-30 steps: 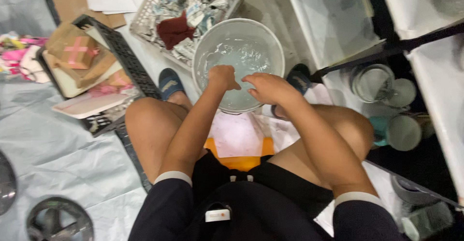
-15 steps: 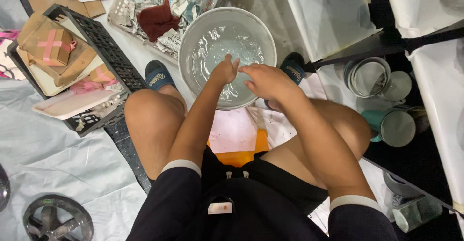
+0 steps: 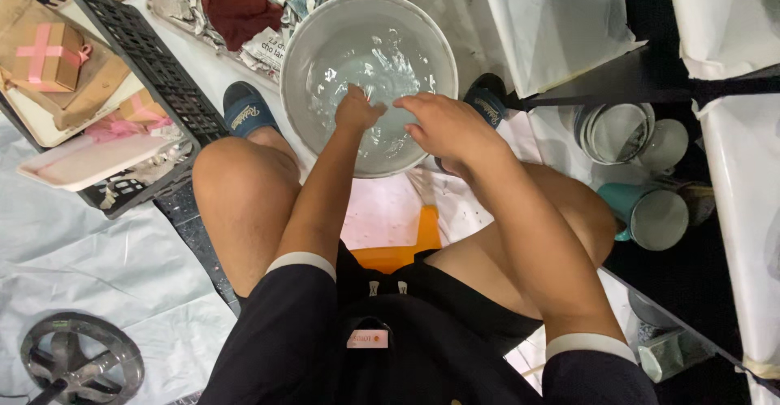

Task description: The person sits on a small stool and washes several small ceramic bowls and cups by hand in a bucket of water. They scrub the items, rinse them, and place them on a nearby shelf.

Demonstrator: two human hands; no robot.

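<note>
Both hands in basin btwn feet; crate left, cups right.

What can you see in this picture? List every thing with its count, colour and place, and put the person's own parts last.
basin: 1, grey, holds water, centre top
crate: 1, black, upper left
gift box: 1, brown with pink ribbon, far left
cloth: 1, dark red, on newspaper, top
cups: 3, teal or grey, right
stool: 1, orange, under the person
metal wheel: 1, grey, lower left
sandals: 2, blue, beside the basin
left hand: in the water
right hand: over the basin
</note>
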